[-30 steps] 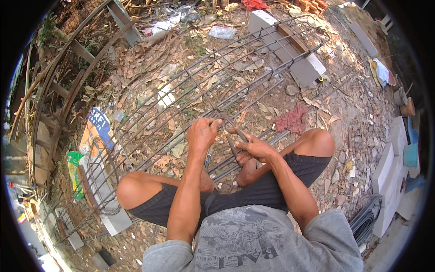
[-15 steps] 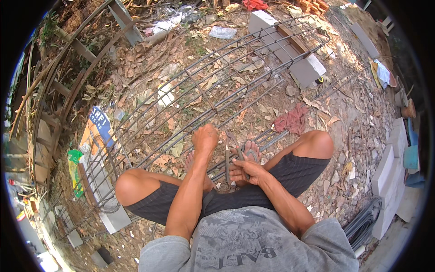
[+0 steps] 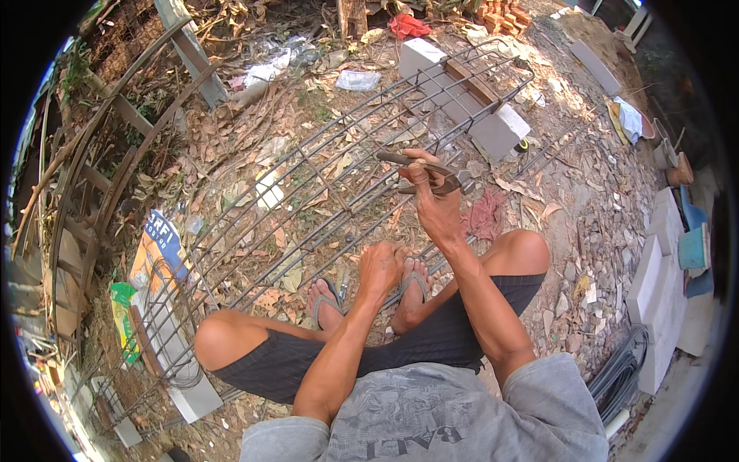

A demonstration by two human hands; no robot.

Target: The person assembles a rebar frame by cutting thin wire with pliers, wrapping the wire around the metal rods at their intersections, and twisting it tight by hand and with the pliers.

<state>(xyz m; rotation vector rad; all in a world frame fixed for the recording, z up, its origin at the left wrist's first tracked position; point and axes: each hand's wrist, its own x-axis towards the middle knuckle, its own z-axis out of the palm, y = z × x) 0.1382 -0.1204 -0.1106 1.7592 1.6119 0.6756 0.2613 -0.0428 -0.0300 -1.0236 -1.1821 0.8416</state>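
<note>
A long rebar cage (image 3: 346, 205) lies on a slant across the ground in front of me, its bars crossed by square stirrups. My right hand (image 3: 439, 209) is raised by its near side and wrapped round a pair of dark metal pincers (image 3: 448, 182). The pincers' handles point left, and their head is on the right. Lower and to the left, above my feet, my left hand (image 3: 382, 267) is closed. Its fingers are turned away, so whatever it may hold is hidden.
Grey blocks (image 3: 499, 132) with a wooden strip support the cage's far end; another block (image 3: 196, 399) lies under the near-left end. A dull red cloth (image 3: 485, 213) rests beyond my right knee. Coiled dark tubing (image 3: 622, 363) and pale blocks (image 3: 648, 281) stand at right.
My right hand has lifted the pincers up and away from my lap, and they have turned from upright to sideways. The left hand has come down and right, nearer my feet.
</note>
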